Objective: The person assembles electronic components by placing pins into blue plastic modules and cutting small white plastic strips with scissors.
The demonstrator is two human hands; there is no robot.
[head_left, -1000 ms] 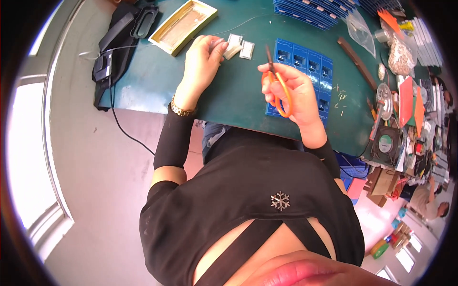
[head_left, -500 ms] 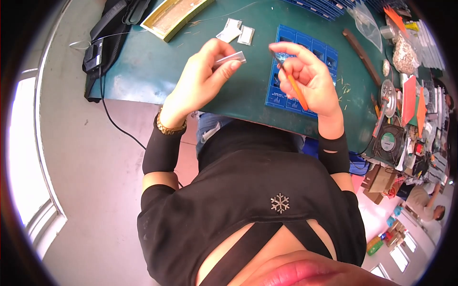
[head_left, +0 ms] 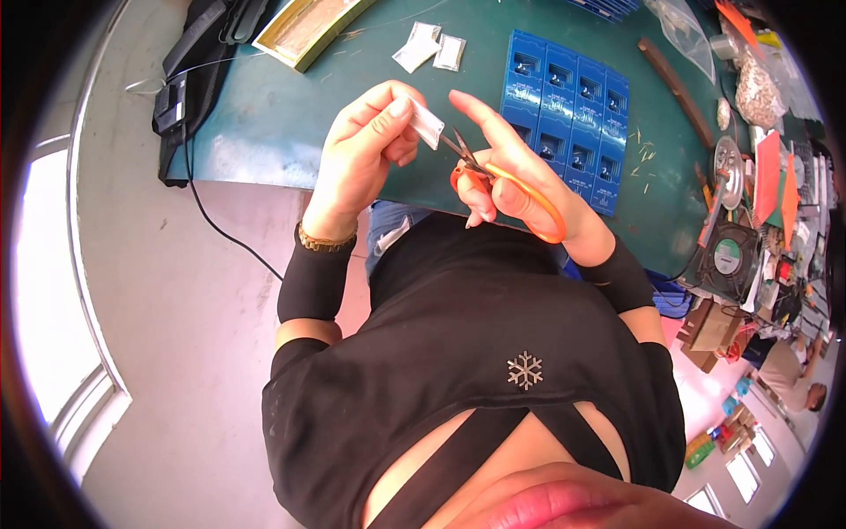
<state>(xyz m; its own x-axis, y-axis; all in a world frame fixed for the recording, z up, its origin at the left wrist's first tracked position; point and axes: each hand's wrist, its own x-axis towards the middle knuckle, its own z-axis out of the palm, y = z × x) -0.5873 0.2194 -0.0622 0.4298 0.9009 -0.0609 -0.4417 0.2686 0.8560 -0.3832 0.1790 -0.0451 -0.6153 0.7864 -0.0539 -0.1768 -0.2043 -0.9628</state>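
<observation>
My left hand (head_left: 368,141) pinches a small white packet (head_left: 426,123) between thumb and fingers above the near part of the green table. In my right hand (head_left: 522,172) is a pair of scissors (head_left: 539,204) with orange handles. Their dark blades are parted, with the tips right beside the packet's lower right corner; whether they touch it I cannot tell. My right index finger is stretched out, away from the handles. More small white packets (head_left: 449,53) lie on the table beyond my left hand. Blue boards (head_left: 564,97) with square recesses lie side by side behind my right hand.
A yellow-edged tray (head_left: 304,40) stands at the far left, near a black device with a cable (head_left: 181,101). On the right are a brown bar (head_left: 675,93), a bag of pale pieces (head_left: 756,97), a fan (head_left: 728,256) and clutter. Thin clippings (head_left: 646,159) are scattered beside the boards.
The scissors have swung round in my right hand, from lying along the palm to pointing at the packet with blades parted. My right hand has moved left, and the packet now tilts downward.
</observation>
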